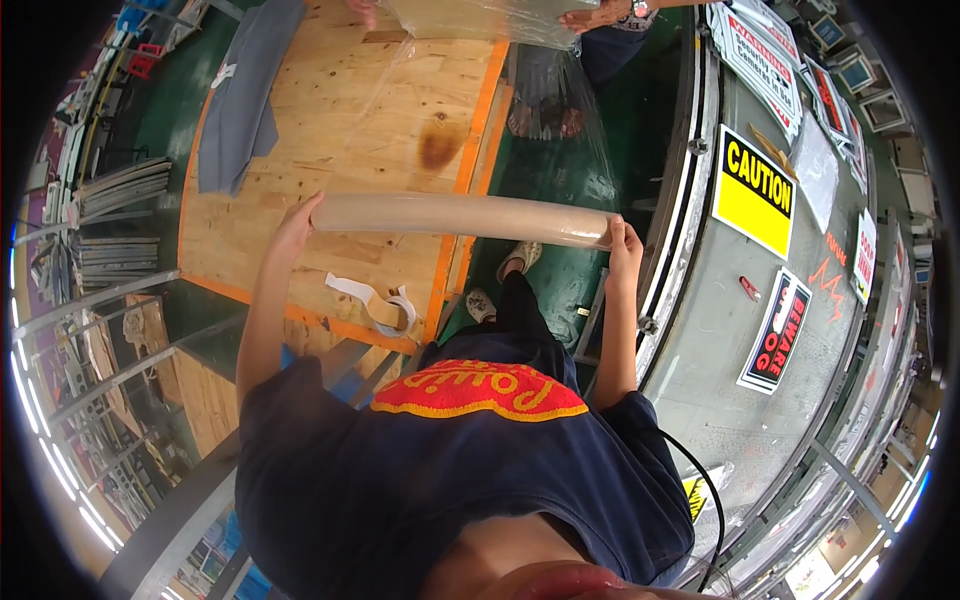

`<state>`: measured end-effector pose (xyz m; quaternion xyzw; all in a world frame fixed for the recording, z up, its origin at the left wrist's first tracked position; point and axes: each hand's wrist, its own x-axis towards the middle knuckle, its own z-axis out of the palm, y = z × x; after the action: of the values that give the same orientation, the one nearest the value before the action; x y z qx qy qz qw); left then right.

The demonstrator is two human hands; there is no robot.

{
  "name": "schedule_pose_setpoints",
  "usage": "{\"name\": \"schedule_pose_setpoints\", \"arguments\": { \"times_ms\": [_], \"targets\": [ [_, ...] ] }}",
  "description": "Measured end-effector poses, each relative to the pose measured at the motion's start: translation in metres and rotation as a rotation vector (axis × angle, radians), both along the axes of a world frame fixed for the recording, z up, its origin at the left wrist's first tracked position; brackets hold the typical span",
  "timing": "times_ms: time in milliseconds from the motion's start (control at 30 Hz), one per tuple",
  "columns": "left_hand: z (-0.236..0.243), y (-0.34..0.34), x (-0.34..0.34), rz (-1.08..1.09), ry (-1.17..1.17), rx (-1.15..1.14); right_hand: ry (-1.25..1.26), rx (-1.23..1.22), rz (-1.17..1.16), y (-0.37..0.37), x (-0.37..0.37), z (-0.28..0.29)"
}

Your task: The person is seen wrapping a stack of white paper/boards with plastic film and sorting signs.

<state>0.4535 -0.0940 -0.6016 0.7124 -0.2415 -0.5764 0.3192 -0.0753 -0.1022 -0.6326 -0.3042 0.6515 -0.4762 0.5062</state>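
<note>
A long roll of clear plastic film point(460, 214) lies level across the front of my body, held up by its two ends. Its left end is gripped by my left hand point(299, 220), above the wooden tabletop. Around the right end my right hand point(624, 248) is closed, over the gap between the two tables. Thin, loose film point(575, 150) hangs beyond the roll, below a pale flat panel point(480, 20) at the far edge. A co-worker's hand point(592, 18), with a watch at the wrist, touches that panel.
A plywood table point(350, 150) with orange edges carries a grey folded sheet point(238, 110) and a curled white strip point(395, 310). On the right-hand grey table point(690, 370) lie a yellow-and-black sign point(752, 205), a red-and-black sign point(778, 335) and a small red tool point(749, 288).
</note>
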Motion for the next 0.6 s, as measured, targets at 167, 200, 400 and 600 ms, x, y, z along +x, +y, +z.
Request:
{"name": "schedule_pose_setpoints", "arguments": {
  "times_ms": [167, 200, 400, 600],
  "targets": [
    [-0.0037, -0.0014, 0.0027, -0.025, -0.032, 0.043, -0.010, -0.018, -0.012, -0.0035, -0.0009, 0.0001],
    [-0.0040, -0.0013, 0.0021, -0.022, -0.048, 0.019, -0.003, -0.015, -0.009, -0.0040, -0.0016, -0.0003],
    [0.0003, 0.0003, -0.0056, 0.003, -0.027, 0.001, -0.011, 0.004, 0.008, -0.0038, -0.0032, -0.0003],
    [0.0003, -0.0011, -0.0015, -0.001, -0.062, 0.001, -0.028, -0.008, 0.000, -0.0040, -0.0019, 0.0017]
  ]
}}
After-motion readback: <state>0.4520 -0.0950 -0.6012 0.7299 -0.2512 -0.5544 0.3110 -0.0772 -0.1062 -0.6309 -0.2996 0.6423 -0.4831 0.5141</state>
